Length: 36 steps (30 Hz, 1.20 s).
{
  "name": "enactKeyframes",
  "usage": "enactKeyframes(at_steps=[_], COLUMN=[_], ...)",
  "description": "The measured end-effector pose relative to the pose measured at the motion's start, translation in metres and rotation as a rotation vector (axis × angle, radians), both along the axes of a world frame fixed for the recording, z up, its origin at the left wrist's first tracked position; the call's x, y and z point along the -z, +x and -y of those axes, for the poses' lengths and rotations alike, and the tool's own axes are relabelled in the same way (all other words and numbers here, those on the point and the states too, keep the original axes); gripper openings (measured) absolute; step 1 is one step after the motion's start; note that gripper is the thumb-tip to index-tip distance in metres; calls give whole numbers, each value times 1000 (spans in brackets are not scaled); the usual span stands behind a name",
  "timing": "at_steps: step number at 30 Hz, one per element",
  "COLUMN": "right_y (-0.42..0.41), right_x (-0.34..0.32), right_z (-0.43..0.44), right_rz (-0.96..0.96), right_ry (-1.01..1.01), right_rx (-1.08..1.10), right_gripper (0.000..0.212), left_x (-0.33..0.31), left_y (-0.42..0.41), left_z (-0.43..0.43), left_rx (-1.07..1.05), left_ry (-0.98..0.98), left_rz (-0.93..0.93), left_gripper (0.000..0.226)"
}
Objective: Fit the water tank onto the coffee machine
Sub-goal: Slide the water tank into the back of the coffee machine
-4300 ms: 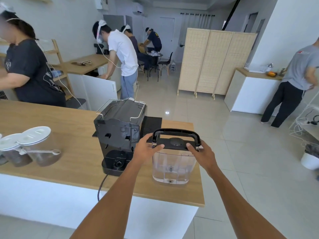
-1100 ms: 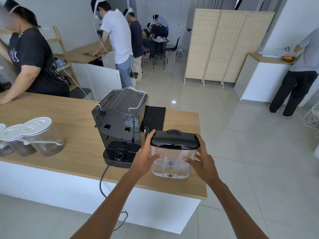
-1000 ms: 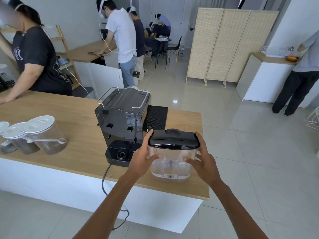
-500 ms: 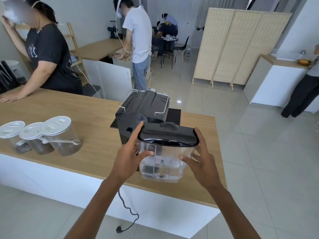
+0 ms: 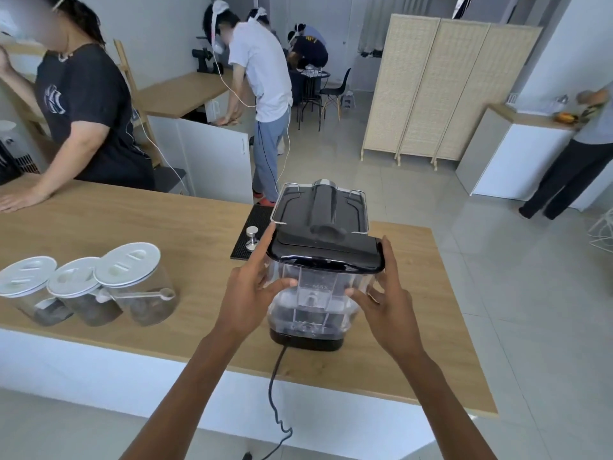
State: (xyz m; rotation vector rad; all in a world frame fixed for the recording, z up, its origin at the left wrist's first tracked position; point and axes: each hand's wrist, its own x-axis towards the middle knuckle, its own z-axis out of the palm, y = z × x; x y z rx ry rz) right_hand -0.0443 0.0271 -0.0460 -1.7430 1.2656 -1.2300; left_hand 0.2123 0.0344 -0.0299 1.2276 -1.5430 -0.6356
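Wooden countertop [image 5: 185, 227]: my left hand [image 5: 247, 293] and right hand [image 5: 386, 305] clamp clear black-lidded water tank [image 5: 318, 287] against black coffee machine [image 5: 323, 207]; three white-lidded jars [image 5: 83, 290] left.

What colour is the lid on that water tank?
Glossy black, over a clear body; the water tank lid shows best in the head view.

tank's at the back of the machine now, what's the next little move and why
Probably press the water tank straight down. Both the left hand and right hand grip its sides, and it sits right over the coffee machine base, though whether it has seated isn't visible.
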Motion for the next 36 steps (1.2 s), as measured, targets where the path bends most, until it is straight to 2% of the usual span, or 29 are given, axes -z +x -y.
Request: enactKeyframes(at_steps=[11,21,36], right_y=[30,28,35], right_x=[3,12,44], right_z=[5,8,8], right_rz=[-49,-74,-143], right_ry=[-113,-103,-37], right_rx=[149,176,248], right_gripper=[93,92,91], left_x=[8,22,60], left_y=[13,8,12], left_z=[20,24,23], left_rx=[20,39,-15], left_ry=[-16,-11,23], left_rz=[-42,-94,4], left_gripper=[95,91,90])
